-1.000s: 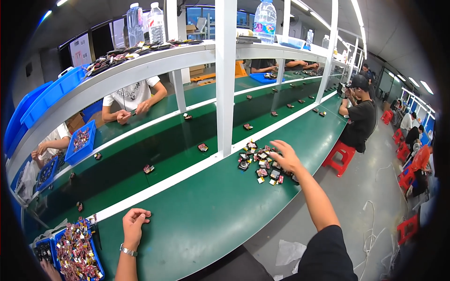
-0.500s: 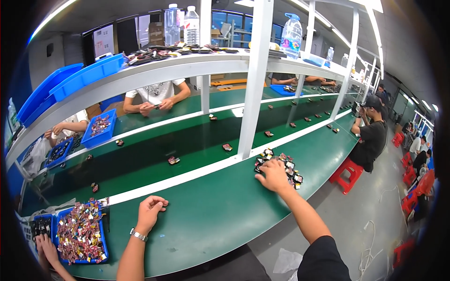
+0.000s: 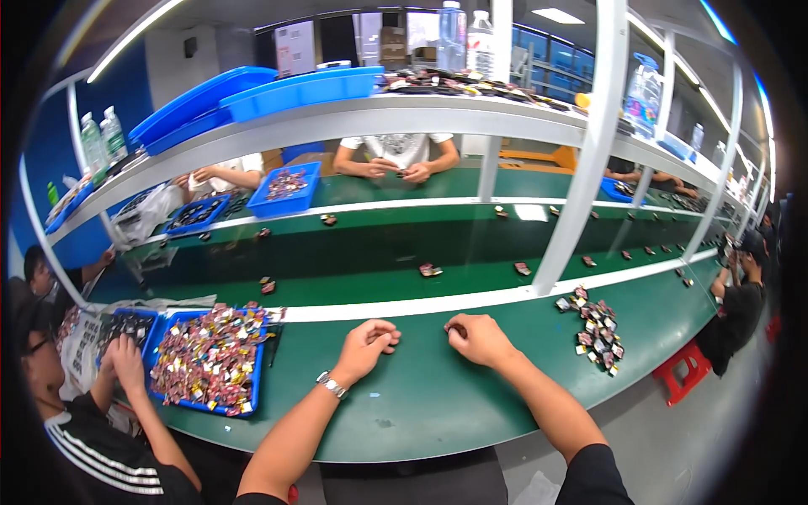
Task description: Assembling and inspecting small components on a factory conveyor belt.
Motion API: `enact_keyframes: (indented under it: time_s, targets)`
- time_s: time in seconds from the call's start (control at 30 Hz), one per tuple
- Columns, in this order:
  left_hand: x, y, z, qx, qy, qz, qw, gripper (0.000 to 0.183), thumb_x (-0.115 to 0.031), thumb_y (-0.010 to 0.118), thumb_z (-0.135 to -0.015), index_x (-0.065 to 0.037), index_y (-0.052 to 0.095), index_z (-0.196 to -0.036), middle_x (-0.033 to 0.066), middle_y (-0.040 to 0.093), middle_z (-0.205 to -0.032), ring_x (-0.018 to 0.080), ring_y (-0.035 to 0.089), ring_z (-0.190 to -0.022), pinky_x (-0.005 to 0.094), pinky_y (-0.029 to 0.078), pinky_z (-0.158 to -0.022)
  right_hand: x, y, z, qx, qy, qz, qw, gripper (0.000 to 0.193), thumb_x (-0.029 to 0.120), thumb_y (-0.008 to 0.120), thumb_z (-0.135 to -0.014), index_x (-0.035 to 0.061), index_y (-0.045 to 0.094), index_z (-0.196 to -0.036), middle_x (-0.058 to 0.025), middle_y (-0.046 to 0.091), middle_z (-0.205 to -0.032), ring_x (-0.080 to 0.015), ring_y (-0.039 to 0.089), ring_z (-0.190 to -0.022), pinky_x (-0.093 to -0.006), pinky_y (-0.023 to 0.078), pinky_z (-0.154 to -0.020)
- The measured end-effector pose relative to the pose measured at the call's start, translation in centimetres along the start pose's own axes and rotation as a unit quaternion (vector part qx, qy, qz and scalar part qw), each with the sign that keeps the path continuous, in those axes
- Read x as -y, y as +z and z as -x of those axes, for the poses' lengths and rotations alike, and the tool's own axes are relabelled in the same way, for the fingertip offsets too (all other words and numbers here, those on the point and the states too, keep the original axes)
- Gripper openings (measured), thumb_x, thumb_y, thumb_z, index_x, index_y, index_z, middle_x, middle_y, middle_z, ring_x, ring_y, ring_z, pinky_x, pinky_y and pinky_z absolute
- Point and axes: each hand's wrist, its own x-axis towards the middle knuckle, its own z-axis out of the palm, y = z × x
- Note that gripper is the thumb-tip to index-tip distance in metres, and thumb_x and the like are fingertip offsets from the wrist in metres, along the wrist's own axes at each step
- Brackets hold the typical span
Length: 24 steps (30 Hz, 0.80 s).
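A long green surface (image 3: pixel 429 412) stretches out beneath both hands, and a darker green strip (image 3: pixel 362 257) runs along beyond them. To the left of the left hand, a co-worker (image 3: pixel 118 454) in a dark top with white stripes is right beside a blue tray (image 3: pixel 256 383) heaped with small reddish and white parts (image 3: pixel 210 353); the tray is apart from the left hand. Off to the right of the right hand, well apart from it, lies a loose pile of parts (image 3: pixel 598 331). The left hand (image 3: pixel 364 349) is curled loosely, and I can't tell whether it grips anything. The right hand (image 3: pixel 484 341), facing it, pinches a small dark piece (image 3: pixel 451 327), mostly hidden, on the side toward the left hand.
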Motion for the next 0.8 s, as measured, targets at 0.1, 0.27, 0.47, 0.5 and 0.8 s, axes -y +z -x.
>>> enact_keyframes:
  time_s: [0.1, 0.27, 0.47, 0.5, 0.8]
  targets:
    - [-0.9, 0.6, -0.1, -0.01, -0.013, 0.026, 1.0, 0.025, -0.006, 0.053, -0.096, 0.001, 0.054, -0.121, 0.0139, 0.063, -0.116, 0.0185, 0.064, -0.099, 0.0308, 0.056, -0.082, 1.2, 0.8, -2.4, 0.033, 0.113, -0.173, 0.978, 0.025, 0.018, 0.056, -0.09, 0.0007, 0.066, -0.105, -0.0136, 0.067, -0.093, -0.0242, 0.066, -0.079, -0.0356, 0.055, -0.071]
    - [-1.6, -0.2, 0.1, -0.018, -0.007, 0.037, 0.999, 0.029, -0.011, 0.054, -0.098, 0.0, 0.053, -0.124, 0.0107, 0.063, -0.111, 0.0124, 0.06, -0.086, 0.0276, 0.053, -0.076, 2.6, 3.8, -5.1, 0.122, 0.031, -0.49, 0.862, 0.026, 0.015, 0.05, -0.098, -0.0008, 0.064, -0.114, -0.0079, 0.065, -0.1, -0.0115, 0.062, -0.079, -0.0272, 0.055, -0.07]
    - [-1.4, -0.9, 0.0, 0.037, -0.043, 0.051, 0.997, 0.027, -0.012, 0.059, -0.096, 0.001, 0.055, -0.12, 0.0062, 0.066, -0.095, 0.0091, 0.06, -0.081, 0.0251, 0.051, -0.073, 5.2, 5.6, -4.3, 0.02, 0.029, -0.467, 0.884, 0.018, 0.008, 0.066, -0.089, -0.0002, 0.067, -0.105, -0.0084, 0.07, -0.095, -0.0117, 0.064, -0.085, -0.0273, 0.053, -0.073]
    - [-1.7, -0.9, -0.1, 0.042, -0.047, 0.061, 0.996, 0.028, -0.011, 0.06, -0.096, 0.001, 0.055, -0.12, 0.0058, 0.066, -0.093, 0.0084, 0.06, -0.082, 0.0245, 0.051, -0.073, 5.3, 5.3, -4.4, -0.003, 0.021, -0.419, 0.908, 0.015, 0.008, 0.068, -0.088, 0.0003, 0.068, -0.101, -0.009, 0.07, -0.096, -0.0129, 0.065, -0.085, -0.0278, 0.053, -0.073]
    - [-3.5, -0.4, 0.4, -0.031, -0.093, 0.171, 0.98, 0.04, 0.01, 0.054, -0.087, 0.001, 0.052, -0.126, 0.0107, 0.058, -0.107, 0.0205, 0.066, -0.086, 0.032, 0.059, -0.083, 5.2, 5.6, -3.8, -0.088, -0.003, -0.424, 0.901, 0.039, 0.01, 0.061, -0.092, 0.0014, 0.052, -0.129, -0.0139, 0.066, -0.109, -0.0252, 0.065, -0.101, -0.0349, 0.05, -0.091]
